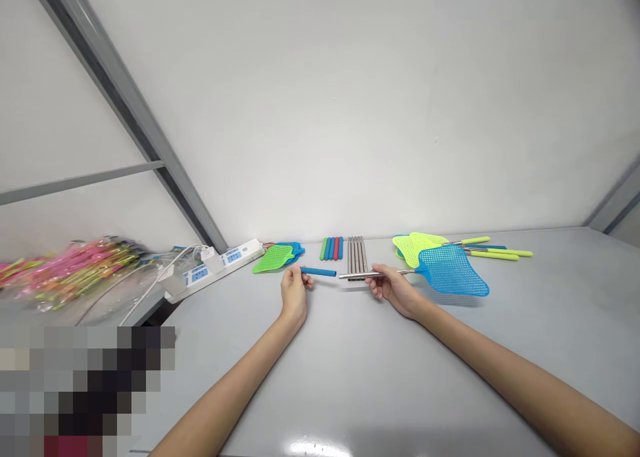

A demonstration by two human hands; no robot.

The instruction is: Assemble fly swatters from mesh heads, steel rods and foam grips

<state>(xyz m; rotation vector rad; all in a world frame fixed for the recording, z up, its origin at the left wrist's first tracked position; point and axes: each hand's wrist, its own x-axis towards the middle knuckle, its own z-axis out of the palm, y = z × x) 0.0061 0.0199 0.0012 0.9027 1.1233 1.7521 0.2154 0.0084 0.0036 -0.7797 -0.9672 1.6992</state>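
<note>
My left grip (294, 296) pinches a blue tube (320, 272) between thumb and fingers, its free end pointing right, at the centre of the frame. My right grip (393, 286) is closed around the metal rod (346, 276) of a blue fly swatter (453, 270), whose mesh head spreads out right of centre. The rod's bare tip faces the tube's end, near it and apparently not touching.

I judge the step in hand to be lining up tube and rod for a join; the next move calls for keeping both on one line and bringing the ends together squarely, since a tilt could make the rod catch on the tube's edge.

My left forearm slants up from the bottom left of the frame, my right from the lower right corner, so the two converge mid-frame. The swatter head seems raised off the counter (325, 377), with a shadow beneath it.
</note>
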